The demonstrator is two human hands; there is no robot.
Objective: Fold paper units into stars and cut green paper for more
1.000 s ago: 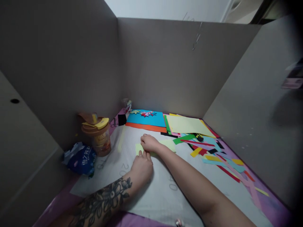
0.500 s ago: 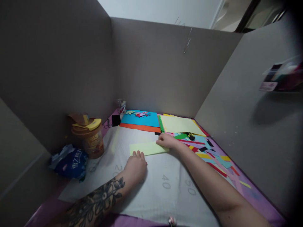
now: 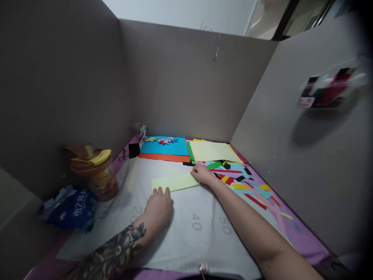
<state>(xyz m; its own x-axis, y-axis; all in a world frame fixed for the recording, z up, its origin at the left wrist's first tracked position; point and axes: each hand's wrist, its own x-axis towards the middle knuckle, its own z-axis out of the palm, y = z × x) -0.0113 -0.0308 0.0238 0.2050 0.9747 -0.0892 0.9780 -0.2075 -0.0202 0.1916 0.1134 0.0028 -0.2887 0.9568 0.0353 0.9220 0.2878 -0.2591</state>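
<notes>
A pale yellow-green strip of paper [image 3: 177, 182] lies lengthwise on the white sheet marked with numbers [image 3: 186, 245]. My left hand [image 3: 159, 206] rests at its lower left edge, palm down, the fingertips stretched out and slightly apart on the paper. At the right end my right hand [image 3: 201, 174] is closed, its curled fingers at the strip's upper edge. The right thumb is hidden from this angle. Just beyond the right hand is a stack of coloured paper with a pale yellow sheet [image 3: 215, 151] on top.
Cut paper stars [image 3: 167, 140] lie on blue paper [image 3: 166, 149] at the back. Colourful paper scraps [image 3: 253, 190] cover the right side, near a black-and-yellow tool [image 3: 225, 165]. A brown-lidded tub [image 3: 101, 179] and blue packet [image 3: 70, 209] stand left. Grey panels [image 3: 180, 85] enclose the table.
The view has swung slightly to the right, so everything appears shifted left. Both hands keep about the same places on the paper strip.
</notes>
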